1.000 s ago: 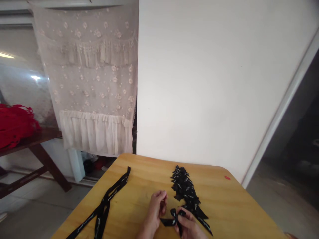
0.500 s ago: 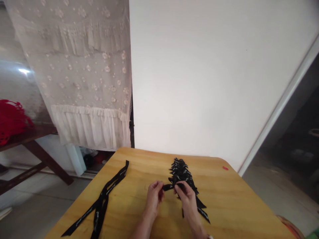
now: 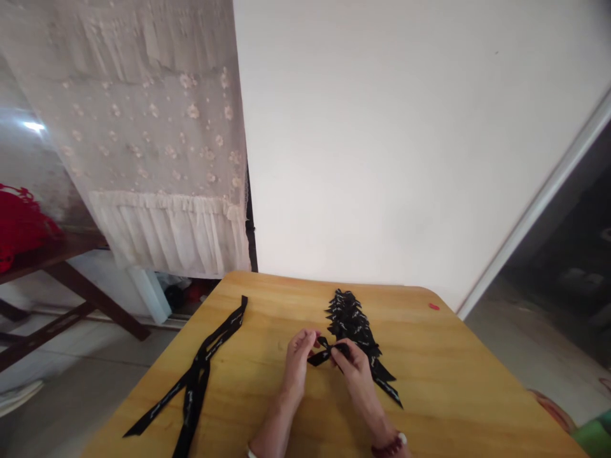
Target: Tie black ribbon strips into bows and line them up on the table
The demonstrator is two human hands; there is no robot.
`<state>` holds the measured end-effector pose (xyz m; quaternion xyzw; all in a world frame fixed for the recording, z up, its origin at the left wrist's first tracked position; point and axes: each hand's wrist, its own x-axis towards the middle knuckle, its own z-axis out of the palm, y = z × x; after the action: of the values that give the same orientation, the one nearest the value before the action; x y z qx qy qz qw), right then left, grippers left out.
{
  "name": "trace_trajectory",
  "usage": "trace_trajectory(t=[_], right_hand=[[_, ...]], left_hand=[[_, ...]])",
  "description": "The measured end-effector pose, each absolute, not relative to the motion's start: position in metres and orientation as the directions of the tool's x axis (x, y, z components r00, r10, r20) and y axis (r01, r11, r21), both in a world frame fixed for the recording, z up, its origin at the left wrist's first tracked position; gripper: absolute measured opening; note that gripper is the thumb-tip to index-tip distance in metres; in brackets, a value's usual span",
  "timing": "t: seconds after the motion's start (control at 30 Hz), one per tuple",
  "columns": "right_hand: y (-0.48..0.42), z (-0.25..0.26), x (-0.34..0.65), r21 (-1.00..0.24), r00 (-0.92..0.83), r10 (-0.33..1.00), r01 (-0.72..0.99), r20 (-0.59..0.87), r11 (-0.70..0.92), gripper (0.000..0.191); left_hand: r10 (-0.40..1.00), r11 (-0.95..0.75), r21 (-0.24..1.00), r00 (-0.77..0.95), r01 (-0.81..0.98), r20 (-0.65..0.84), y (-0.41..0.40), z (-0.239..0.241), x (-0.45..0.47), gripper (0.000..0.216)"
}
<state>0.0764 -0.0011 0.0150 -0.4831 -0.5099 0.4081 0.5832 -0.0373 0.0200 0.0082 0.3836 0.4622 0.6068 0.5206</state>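
Observation:
A black ribbon bow (image 3: 325,351) with pale lettering is held just above the wooden table, one loop and one tail pointing left. My right hand (image 3: 356,369) pinches it near the knot with thumb and fingers, hiding its right side. At the bow's left loop, the fingertips of my left hand (image 3: 296,359) are closed together. Just behind my right hand lies a long pile of black ribbon bows (image 3: 351,318), overlapping in a row. Loose black ribbon strips (image 3: 195,372) with the same lettering lie crossed on the left of the table.
The wooden table (image 3: 267,299) stands against a white panel (image 3: 382,159). A small red piece (image 3: 434,306) rests near its far right corner. A lace curtain (image 3: 162,159) hangs at the left, beside a dark wooden bench (image 3: 71,261) bearing a red item (image 3: 23,222).
The ribbon between my hands now shows a bow's loop and tail. My left fingers have moved up to the loop. The view has tilted slightly, bringing more of my forearms into sight.

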Motion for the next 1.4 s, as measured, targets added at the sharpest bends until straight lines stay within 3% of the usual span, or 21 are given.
trace_trajectory(t=[0.2,0.43,0.57,0.73,0.9,1.03,1.4], right_hand=[[0.001,0.012,0.079,-0.988,0.118,0.988,-0.101,0.103,0.115,0.016],[0.002,0.01,0.078,-0.989,0.067,0.994,-0.116,0.088,0.096,0.017],[0.004,0.005,0.08,-0.988,0.08,0.985,-0.005,0.152,0.153,0.018],[0.007,-0.002,0.088,-0.953,0.227,0.939,0.221,0.258,0.209,0.019],[0.01,-0.005,0.089,-0.921,0.255,0.913,0.314,0.318,0.233,0.019],[0.011,-0.007,0.085,-0.933,0.214,0.927,0.256,0.309,0.252,0.018],[0.003,0.007,0.078,-0.98,0.066,0.978,0.051,0.197,0.194,0.029]], left_hand=[[0.996,0.08,0.934,0.065,-0.347,-0.061,0.02,0.009,-0.034,0.022],[0.998,0.051,0.928,0.05,-0.369,-0.035,0.019,0.005,-0.033,0.019],[0.998,0.036,0.938,-0.03,-0.344,-0.049,0.022,0.004,-0.035,0.017],[0.968,-0.014,0.943,-0.242,-0.332,-0.071,0.027,0.005,-0.043,0.022],[0.988,0.144,0.877,0.012,-0.459,-0.156,0.022,0.007,-0.038,0.03],[0.961,0.265,0.792,0.216,-0.55,-0.171,0.017,0.006,-0.029,0.024],[0.978,0.202,0.794,0.163,-0.573,-0.131,0.02,-0.001,-0.028,0.018]])
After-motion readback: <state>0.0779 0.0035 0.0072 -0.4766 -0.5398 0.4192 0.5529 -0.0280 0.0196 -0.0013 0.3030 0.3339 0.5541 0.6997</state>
